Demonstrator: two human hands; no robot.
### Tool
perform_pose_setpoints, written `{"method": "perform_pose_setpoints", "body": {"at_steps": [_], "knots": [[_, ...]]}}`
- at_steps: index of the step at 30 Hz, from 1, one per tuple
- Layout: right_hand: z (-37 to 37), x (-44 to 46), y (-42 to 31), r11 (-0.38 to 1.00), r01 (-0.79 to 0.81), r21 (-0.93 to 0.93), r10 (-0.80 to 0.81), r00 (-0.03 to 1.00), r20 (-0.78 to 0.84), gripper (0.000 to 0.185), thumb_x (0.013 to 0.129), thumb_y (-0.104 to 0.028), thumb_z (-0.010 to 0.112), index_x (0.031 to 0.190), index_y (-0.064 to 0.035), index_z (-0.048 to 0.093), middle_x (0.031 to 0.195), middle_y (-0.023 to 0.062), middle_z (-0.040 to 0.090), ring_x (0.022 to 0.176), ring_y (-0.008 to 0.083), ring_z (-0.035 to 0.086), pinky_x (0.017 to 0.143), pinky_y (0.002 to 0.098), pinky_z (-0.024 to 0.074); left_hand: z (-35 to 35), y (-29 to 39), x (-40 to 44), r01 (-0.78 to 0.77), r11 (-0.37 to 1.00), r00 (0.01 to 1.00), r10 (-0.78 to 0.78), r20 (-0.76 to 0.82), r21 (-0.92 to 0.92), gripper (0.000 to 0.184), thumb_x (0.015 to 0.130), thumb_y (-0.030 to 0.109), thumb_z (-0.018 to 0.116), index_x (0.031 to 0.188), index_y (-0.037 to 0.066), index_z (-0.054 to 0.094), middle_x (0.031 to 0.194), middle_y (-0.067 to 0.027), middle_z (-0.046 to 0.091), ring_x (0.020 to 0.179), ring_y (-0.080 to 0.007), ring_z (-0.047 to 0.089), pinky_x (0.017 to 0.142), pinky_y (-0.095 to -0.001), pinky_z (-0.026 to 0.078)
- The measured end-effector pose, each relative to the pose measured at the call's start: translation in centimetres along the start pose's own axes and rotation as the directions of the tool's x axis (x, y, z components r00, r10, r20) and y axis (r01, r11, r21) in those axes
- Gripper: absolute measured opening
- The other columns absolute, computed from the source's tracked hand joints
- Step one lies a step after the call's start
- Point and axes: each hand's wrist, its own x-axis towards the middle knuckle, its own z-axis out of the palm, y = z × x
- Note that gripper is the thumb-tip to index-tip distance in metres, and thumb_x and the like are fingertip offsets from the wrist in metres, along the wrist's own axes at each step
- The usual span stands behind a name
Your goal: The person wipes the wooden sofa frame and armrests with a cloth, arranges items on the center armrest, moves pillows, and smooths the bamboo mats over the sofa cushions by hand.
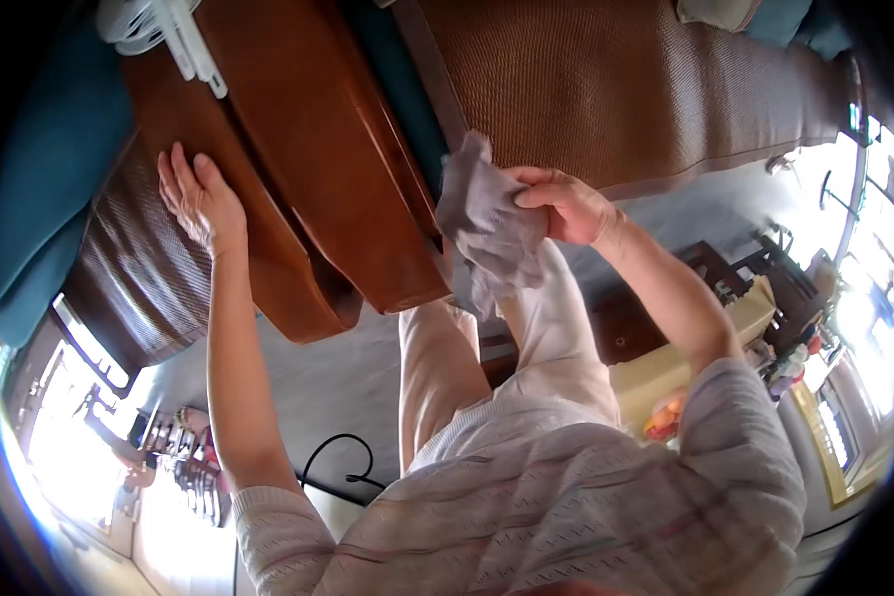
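A crumpled grey cloth [487, 214] hangs from my right hand [566, 204], pinched between thumb and fingers, beside the edge of a brown woven mat [606, 89]. On the left, my left hand [204, 204] rests with spread fingers on a reddish-brown wooden piece of furniture [308, 129], near its left edge. Nothing shows in that hand. The wooden surface has a long dark groove and a rounded front end. White plastic items [174, 40] lie on its far end, above my left hand.
Teal cushions [50, 149] and another woven mat [144, 268] are at the left. A black cable [343, 457] loops over the grey floor [318, 387] near my legs. At the right stand a yellowish bench-like piece [656, 382] and dark furniture.
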Motion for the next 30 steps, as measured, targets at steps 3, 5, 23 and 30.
{"method": "perform_pose_setpoints", "body": {"at_steps": [3,5,23,30], "knots": [[2.2,-1.4,0.8,0.989,0.13,0.077,-0.136,0.987,0.086,0.037,0.086,-0.017,0.053,0.119,-0.0028,0.049,0.113,0.009,0.055,0.108,0.0193,0.052,0.097,0.0352,0.0387,-0.1,-0.4,-0.1,0.037,0.999,0.999,-0.037,-0.005,0.004,0.046,0.09,0.04,0.036,0.128,0.014,0.045,0.138,-0.0108,0.035,0.125,-0.0351,0.03,0.103,-0.0464,0.025],[3.2,-2.4,1.5,0.972,0.202,0.12,-0.214,0.972,0.096,0.04,0.088,-0.029,0.054,0.119,-0.0049,0.049,0.116,0.0081,0.053,0.11,0.0206,0.05,0.097,0.0377,0.0375,0.0,-0.1,-0.2,0.101,0.995,0.995,-0.101,0.021,0.02,0.049,0.089,0.043,0.037,0.13,0.018,0.041,0.141,-0.0067,0.03,0.128,-0.0339,0.026,0.101,-0.0477,0.027],[17.5,-8.3,2.8,0.786,0.529,-0.32,-0.466,0.847,0.255,0.013,0.076,0.002,0.063,0.083,-0.0073,0.058,0.092,0.0003,0.06,0.089,0.0124,0.055,0.083,0.0289,0.0438,-15.4,10.9,-10.3,0.727,-0.446,0.685,0.42,0.596,-0.522,0.017,0.079,0.004,0.064,0.096,0.001,0.061,0.095,-0.0038,0.064,0.09,-0.0128,0.057,0.087,-0.0267,0.042],[18.8,-10.8,1.6,0.6,0.669,-0.439,-0.66,0.724,0.2,0.019,0.076,0.003,0.064,0.091,-0.0074,0.058,0.083,-0.0036,0.056,0.08,0.0067,0.051,0.078,0.0206,0.0402,-18.4,9.5,-9.2,0.592,-0.666,0.777,0.322,0.541,-0.454,0.018,0.082,0.001,0.059,0.1,0.005,0.059,0.1,-0.008,0.062,0.093,-0.0172,0.059,0.089,-0.0328,0.044]]}}
